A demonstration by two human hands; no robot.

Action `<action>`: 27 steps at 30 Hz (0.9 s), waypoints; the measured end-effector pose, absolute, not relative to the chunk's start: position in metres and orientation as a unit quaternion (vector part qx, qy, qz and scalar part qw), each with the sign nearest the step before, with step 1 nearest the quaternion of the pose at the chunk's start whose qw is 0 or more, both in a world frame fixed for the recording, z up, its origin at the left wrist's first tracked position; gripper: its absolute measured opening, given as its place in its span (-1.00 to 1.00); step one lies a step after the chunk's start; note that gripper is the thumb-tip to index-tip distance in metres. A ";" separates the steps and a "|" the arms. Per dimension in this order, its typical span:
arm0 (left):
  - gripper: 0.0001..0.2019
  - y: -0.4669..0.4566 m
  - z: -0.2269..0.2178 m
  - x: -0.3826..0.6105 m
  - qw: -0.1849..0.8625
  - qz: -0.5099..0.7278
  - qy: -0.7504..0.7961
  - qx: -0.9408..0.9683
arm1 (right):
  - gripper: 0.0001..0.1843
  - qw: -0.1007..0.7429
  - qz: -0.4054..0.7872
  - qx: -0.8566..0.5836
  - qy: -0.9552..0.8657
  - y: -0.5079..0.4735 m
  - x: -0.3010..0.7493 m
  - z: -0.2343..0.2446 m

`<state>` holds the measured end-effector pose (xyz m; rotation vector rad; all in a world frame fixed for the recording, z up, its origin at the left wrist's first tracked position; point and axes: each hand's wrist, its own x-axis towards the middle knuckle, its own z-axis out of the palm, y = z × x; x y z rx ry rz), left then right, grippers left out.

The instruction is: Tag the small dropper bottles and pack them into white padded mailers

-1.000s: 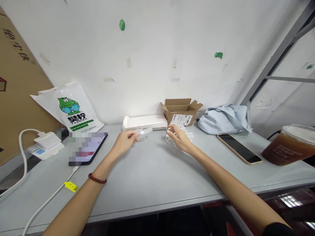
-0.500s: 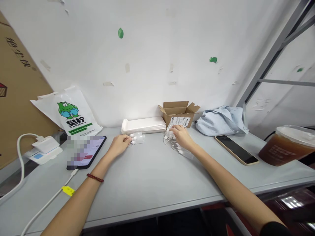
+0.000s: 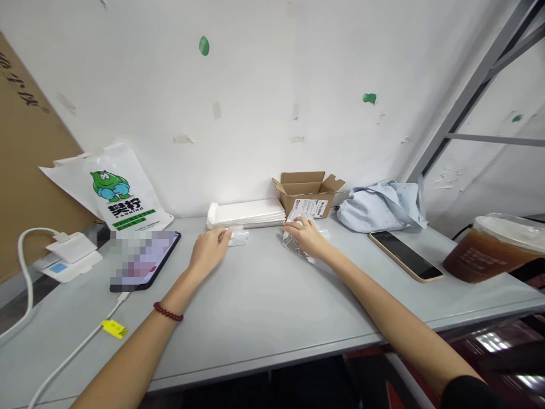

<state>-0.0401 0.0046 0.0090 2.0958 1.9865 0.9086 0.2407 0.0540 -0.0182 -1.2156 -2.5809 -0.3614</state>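
Note:
My left hand [image 3: 210, 250] rests on the grey table [image 3: 264, 307], its fingers curled and pinched on small clear packets with white parts [image 3: 238, 234]. My right hand [image 3: 304, 237] lies over a heap of similar clear packets [image 3: 293, 244], fingers bent down into the pile; what they grip is hidden. Behind both hands a stack of flat white sleeves [image 3: 247, 213] lies against the wall. An open cardboard box [image 3: 307, 192] with a printed label stands just behind my right hand.
A tablet [image 3: 142, 260] with a white cable lies at the left, beside a white charger block [image 3: 68, 255] and a white bag with a green cartoon [image 3: 114, 190]. At the right are a pale blue cloth [image 3: 383, 204], a phone [image 3: 404, 255] and a lidded cup of brown drink [image 3: 494, 250].
My left hand lowered the small packets to the table near the white stack. My right hand dropped from a raised pinch onto the packet heap and shifted slightly left.

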 end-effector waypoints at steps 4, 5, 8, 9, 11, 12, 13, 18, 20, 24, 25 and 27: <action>-0.61 0.002 0.007 -0.034 0.046 0.299 0.644 0.703 | -0.46 0.129 -0.143 -0.424 -0.885 0.055 0.240 -0.020; -0.61 0.002 0.006 -0.032 0.043 0.299 0.640 0.706 | -0.50 0.128 -0.143 -0.426 -0.884 0.055 0.239 -0.020; -0.63 0.000 0.003 -0.029 0.040 0.294 0.630 0.718 | -0.59 0.130 -0.143 -0.435 -0.880 0.055 0.238 -0.020; -0.64 0.000 0.003 -0.028 0.042 0.293 0.626 0.722 | -0.61 0.129 -0.145 -0.437 -0.878 0.055 0.238 -0.020; -0.64 -0.001 0.001 -0.025 0.047 0.289 0.619 0.728 | -0.60 0.121 -0.151 -0.435 -0.879 0.055 0.238 -0.020; -0.64 -0.002 0.001 -0.024 0.048 0.288 0.617 0.731 | -0.59 0.113 -0.154 -0.432 -0.881 0.054 0.238 -0.020; -0.64 -0.002 0.001 -0.023 0.049 0.287 0.615 0.733 | -0.56 0.104 -0.156 -0.427 -0.884 0.053 0.238 -0.020; -0.66 -0.004 0.000 -0.021 0.050 0.284 0.609 0.739 | -0.41 0.071 -0.149 -0.407 -0.898 0.049 0.236 -0.015; -0.66 -0.004 0.000 -0.021 0.051 0.284 0.607 0.741 | -0.38 0.062 -0.143 -0.406 -0.900 0.048 0.235 -0.014; -0.65 -0.004 0.000 -0.020 0.054 0.292 0.604 0.739 | -0.41 0.044 -0.137 -0.402 -0.904 0.047 0.230 -0.012; -0.65 -0.004 0.000 -0.019 0.057 0.294 0.605 0.738 | -0.44 0.043 -0.136 -0.399 -0.906 0.047 0.228 -0.012; -0.65 -0.004 -0.001 -0.018 0.063 0.293 0.606 0.737 | -0.52 0.047 -0.136 -0.392 -0.909 0.048 0.226 -0.012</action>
